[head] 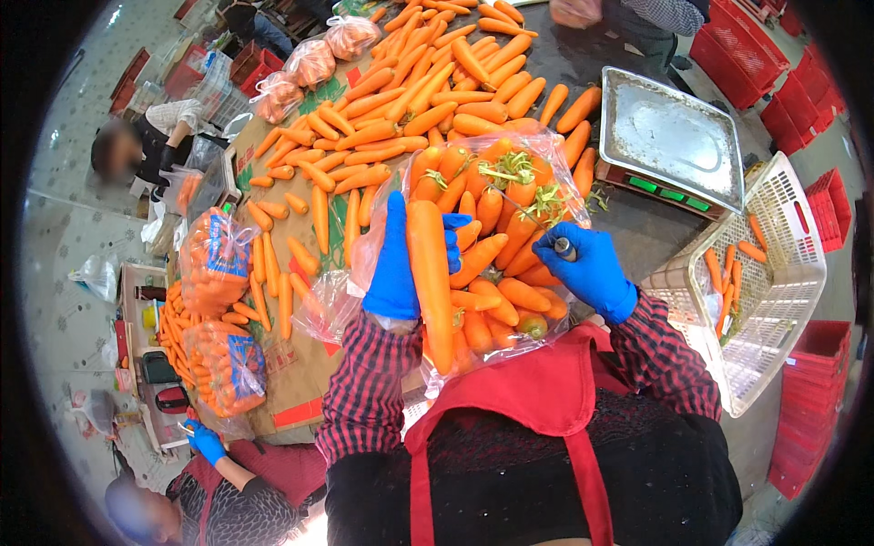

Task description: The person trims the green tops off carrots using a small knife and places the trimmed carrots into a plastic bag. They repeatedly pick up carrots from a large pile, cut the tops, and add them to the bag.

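My left hand point(395, 266), in a blue glove, holds one large carrot point(430, 286) lengthwise, fingers wrapped behind it. In my right hand point(590, 266), also gloved in blue, is a thin-bladed knife point(565, 248). Its round handle end shows at my fist, and the narrow blade points away over the carrots. Below both hands sits a clear plastic bag point(570, 153) full of carrots point(522, 293). Several of those have short green stem stubs point(512, 170). What supports the bag is mostly hidden.
Loose carrots point(382, 130) cover the cardboard-topped table point(287, 389). A scale point(669, 130) stands at right, beside a white plastic basket point(778, 273) with a few carrots. Bagged carrots point(217, 263) lie left. A co-worker's gloved hand point(205, 442) is at lower left; red crates point(809, 409) stand right.
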### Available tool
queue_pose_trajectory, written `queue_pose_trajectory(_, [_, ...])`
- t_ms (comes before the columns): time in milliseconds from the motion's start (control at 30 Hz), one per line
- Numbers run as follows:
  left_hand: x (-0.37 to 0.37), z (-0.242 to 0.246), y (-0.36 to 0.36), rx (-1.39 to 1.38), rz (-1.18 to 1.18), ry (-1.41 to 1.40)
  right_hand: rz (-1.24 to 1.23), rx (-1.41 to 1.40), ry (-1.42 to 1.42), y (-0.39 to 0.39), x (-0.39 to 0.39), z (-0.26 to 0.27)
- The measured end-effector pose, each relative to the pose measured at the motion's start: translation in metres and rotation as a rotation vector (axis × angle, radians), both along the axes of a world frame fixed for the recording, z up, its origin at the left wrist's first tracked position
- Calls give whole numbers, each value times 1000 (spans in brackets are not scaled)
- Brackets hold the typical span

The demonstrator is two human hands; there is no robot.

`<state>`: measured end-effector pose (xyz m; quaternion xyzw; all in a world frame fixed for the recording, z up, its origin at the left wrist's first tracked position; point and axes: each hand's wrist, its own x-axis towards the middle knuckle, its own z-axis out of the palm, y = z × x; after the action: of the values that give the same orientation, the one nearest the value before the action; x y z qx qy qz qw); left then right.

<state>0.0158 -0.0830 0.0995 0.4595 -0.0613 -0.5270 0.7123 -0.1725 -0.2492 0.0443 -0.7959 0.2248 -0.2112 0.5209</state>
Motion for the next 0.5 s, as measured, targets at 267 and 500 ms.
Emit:
queue_pose_trajectory(267, [37, -37, -16, -65, -137, 575, -20, 55, -10, -3, -3, -6])
queue_pose_trajectory(500, [79, -41, -52, 129, 23, -114, -49, 151, 91, -11, -2, -9])
